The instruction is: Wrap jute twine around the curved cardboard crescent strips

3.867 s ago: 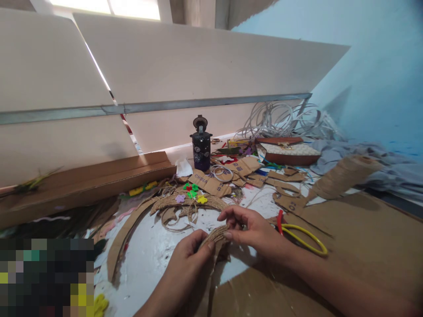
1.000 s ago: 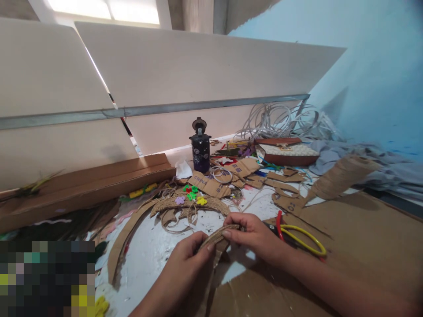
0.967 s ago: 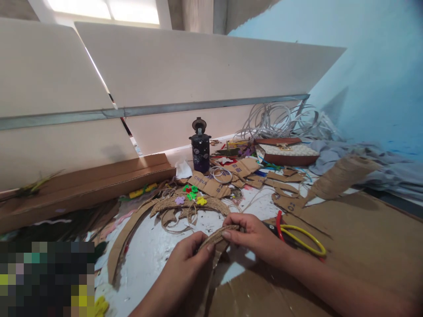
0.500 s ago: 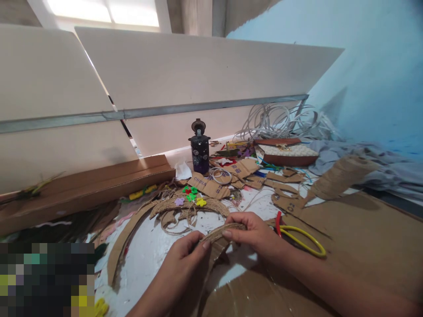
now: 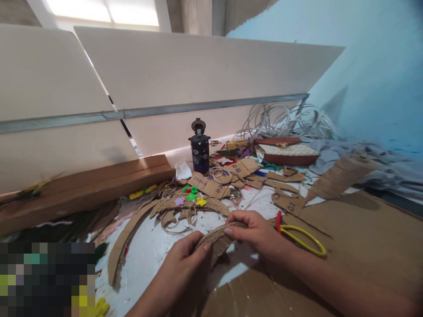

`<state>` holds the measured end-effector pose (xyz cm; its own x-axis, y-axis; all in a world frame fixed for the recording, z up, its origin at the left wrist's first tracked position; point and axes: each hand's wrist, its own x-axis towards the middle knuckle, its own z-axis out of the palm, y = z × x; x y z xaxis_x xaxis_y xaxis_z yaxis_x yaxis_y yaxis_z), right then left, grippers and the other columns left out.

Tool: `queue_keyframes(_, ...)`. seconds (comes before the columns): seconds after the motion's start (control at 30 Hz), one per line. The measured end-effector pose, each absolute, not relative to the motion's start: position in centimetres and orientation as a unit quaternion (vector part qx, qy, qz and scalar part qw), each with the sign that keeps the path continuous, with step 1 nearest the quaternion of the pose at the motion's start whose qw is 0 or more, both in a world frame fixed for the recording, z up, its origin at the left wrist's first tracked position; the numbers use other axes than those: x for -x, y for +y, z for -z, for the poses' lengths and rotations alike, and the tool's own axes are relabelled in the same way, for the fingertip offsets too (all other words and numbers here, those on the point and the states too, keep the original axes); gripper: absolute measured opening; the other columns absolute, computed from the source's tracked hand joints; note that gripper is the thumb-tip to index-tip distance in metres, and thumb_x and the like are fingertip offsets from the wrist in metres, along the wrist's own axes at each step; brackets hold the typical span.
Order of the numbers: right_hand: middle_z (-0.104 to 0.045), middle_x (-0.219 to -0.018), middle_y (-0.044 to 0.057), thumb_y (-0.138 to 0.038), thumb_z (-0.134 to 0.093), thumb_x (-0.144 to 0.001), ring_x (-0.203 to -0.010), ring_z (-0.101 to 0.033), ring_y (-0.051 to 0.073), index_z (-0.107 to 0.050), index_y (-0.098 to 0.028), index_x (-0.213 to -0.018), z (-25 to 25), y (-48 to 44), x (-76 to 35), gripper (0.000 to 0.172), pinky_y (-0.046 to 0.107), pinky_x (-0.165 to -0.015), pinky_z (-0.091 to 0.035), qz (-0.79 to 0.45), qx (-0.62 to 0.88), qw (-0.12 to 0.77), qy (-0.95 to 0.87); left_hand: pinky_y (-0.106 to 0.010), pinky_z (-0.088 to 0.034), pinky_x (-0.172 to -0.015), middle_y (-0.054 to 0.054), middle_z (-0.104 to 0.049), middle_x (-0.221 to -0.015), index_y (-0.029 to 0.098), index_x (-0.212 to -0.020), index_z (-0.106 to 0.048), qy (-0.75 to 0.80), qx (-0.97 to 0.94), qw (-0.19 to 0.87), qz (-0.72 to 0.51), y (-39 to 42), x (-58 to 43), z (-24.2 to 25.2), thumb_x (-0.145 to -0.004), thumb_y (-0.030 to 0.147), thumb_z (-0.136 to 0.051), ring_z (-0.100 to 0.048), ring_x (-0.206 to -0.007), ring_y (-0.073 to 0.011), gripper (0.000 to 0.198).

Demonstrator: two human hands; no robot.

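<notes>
A curved cardboard strip wrapped in brown twine (image 5: 216, 234) is pinched between my two hands, low in the middle of the view. My left hand (image 5: 185, 257) grips its near left end between thumb and fingers. At the right end, my right hand (image 5: 253, 226) pinches it the same way. Just beyond lies another twine-covered arc (image 5: 172, 204) with small green, red, purple and yellow flowers on it. A bare cardboard arc (image 5: 116, 259) curves along the left. Yellow-and-red-handled scissors (image 5: 304, 242) rest by my right wrist, their blades hidden.
A dark bottle with its lid up (image 5: 200, 154) stands behind the cardboard scraps (image 5: 211, 187). A cone of twine (image 5: 343, 176) leans at right, near a brown-and-white bag (image 5: 286, 152) and coiled white strips (image 5: 274, 123). A long cardboard box (image 5: 86, 189) lies left.
The twine-wrapped strip has tilted slightly between my hands, and its twine face shows more. My fingers have shifted only a little; the surroundings look the same.
</notes>
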<state>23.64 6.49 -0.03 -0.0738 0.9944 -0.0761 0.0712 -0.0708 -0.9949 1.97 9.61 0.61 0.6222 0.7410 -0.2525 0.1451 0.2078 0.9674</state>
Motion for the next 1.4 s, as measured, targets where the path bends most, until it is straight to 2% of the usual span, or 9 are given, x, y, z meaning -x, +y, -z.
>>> queue_keyframes(0.2, -0.067, -0.080, 0.002, -0.042, -0.077, -0.076, -0.075, -0.058, 0.018, -0.073, -0.017, -0.088, -1.2, 6.8, -24.2, 0.028, 0.028, -0.068, -0.041, -0.444, 0.515, 0.394, -0.619, -0.024, -0.032, -0.055, 0.001, -0.055, -0.071, 0.017, -0.087, -0.064, 0.397, -0.588, 0.677, -0.195, 9.7, -2.0, -0.4, -0.086, 0.049, -0.064, -0.045, -0.062, -0.0142, 0.032)
queue_keyframes(0.3, -0.066, -0.078, 0.002, -0.040, -0.074, -0.079, -0.076, -0.058, 0.018, -0.074, -0.017, -0.082, -1.4, 6.7, -24.1, 0.024, 0.028, -0.069, -0.041, -0.419, 0.512, 0.364, -0.656, -0.025, -0.034, -0.060, -0.002, -0.060, -0.079, 0.016, -0.088, -0.067, 0.385, -0.604, 0.672, -0.188, 9.4, -2.0, 0.5, -0.088, 0.042, -0.064, -0.050, -0.070, -0.0158, 0.026)
queue_keyframes(0.4, -0.064, -0.075, 0.002, -0.040, -0.070, -0.081, -0.074, -0.056, 0.018, -0.072, -0.017, -0.079, -1.4, 6.5, -24.0, 0.024, 0.028, -0.067, -0.039, -0.423, 0.519, 0.344, -0.659, -0.025, -0.033, -0.058, -0.001, -0.057, -0.076, 0.015, -0.088, -0.067, 0.370, -0.594, 0.690, -0.186, 9.3, -2.0, 0.5, -0.089, 0.041, -0.062, -0.048, -0.067, -0.0149, 0.026)
queue_keyframes(0.63, -0.062, -0.073, 0.002, -0.041, -0.069, -0.081, -0.073, -0.055, 0.018, -0.070, -0.017, -0.079, -1.0, 6.5, -24.0, 0.024, 0.028, -0.065, -0.038, -0.416, 0.531, 0.387, -0.629, -0.025, -0.028, -0.055, 0.003, -0.050, -0.070, 0.016, -0.086, -0.060, 0.369, -0.596, 0.691, -0.177, 10.2, -1.4, 0.1, -0.086, 0.045, -0.065, -0.041, -0.063, -0.0127, 0.030)
queue_keyframes(0.8, -0.066, -0.081, 0.002, -0.037, -0.071, -0.083, -0.078, -0.059, 0.019, -0.073, -0.019, -0.086, -1.4, 6.5, -23.9, 0.019, 0.028, -0.070, -0.040, -0.387, 0.516, 0.348, -0.680, -0.025, -0.028, -0.057, 0.003, -0.048, -0.070, 0.015, -0.083, -0.061, 0.380, -0.605, 0.679, -0.168, 10.0, -1.7, 0.2, -0.087, 0.038, -0.062, -0.039, -0.064, -0.0130, 0.023)
queue_keyframes(0.93, -0.064, -0.078, 0.001, -0.036, -0.069, -0.084, -0.076, -0.057, 0.018, -0.071, -0.018, -0.082, -1.2, 6.5, -23.9, 0.018, 0.027, -0.067, -0.039, -0.394, 0.526, 0.339, -0.673, -0.025, -0.031, -0.058, 0.002, -0.050, -0.072, 0.016, -0.087, -0.062, 0.358, -0.605, 0.693, -0.159, 9.8, -1.8, -0.4, -0.087, 0.040, -0.062, -0.041, -0.065, -0.0138, 0.025)
queue_keyframes(1.17, -0.063, -0.075, 0.001, -0.041, -0.069, -0.083, -0.073, -0.055, 0.017, -0.070, -0.017, -0.084, -0.8, 6.7, -24.0, 0.024, 0.027, -0.066, -0.040, -0.439, 0.517, 0.371, -0.634, -0.025, -0.031, -0.058, 0.003, -0.047, -0.069, 0.020, -0.075, -0.054, 0.397, -0.687, 0.587, -0.160, 10.6, -1.1, -1.4, -0.090, 0.047, -0.055, -0.040, -0.065, -0.0149, 0.032)
queue_keyframes(1.3, -0.065, -0.081, 0.002, -0.039, -0.069, -0.084, -0.078, -0.058, 0.019, -0.072, -0.019, -0.087, -0.8, 6.5, -24.0, 0.021, 0.026, -0.067, -0.041, -0.438, 0.511, 0.338, -0.657, -0.025, -0.031, -0.057, 0.004, -0.047, -0.068, 0.020, -0.074, -0.053, 0.402, -0.685, 0.592, -0.136, 10.3, -1.4, -1.3, -0.089, 0.043, -0.054, -0.041, -0.064, -0.0146, 0.027)
queue_keyframes(1.4, -0.063, -0.077, 0.002, -0.040, -0.067, -0.085, -0.074, -0.055, 0.018, -0.071, -0.019, -0.083, -0.6, 6.5, -24.1, 0.022, 0.025, -0.063, -0.038, -0.433, 0.519, 0.333, -0.657, -0.025, -0.031, -0.056, 0.004, -0.045, -0.068, 0.020, -0.074, -0.052, 0.397, -0.673, 0.610, -0.133, 10.2, -1.4, -1.4, -0.089, 0.043, -0.054, -0.039, -0.063, -0.0142, 0.027)
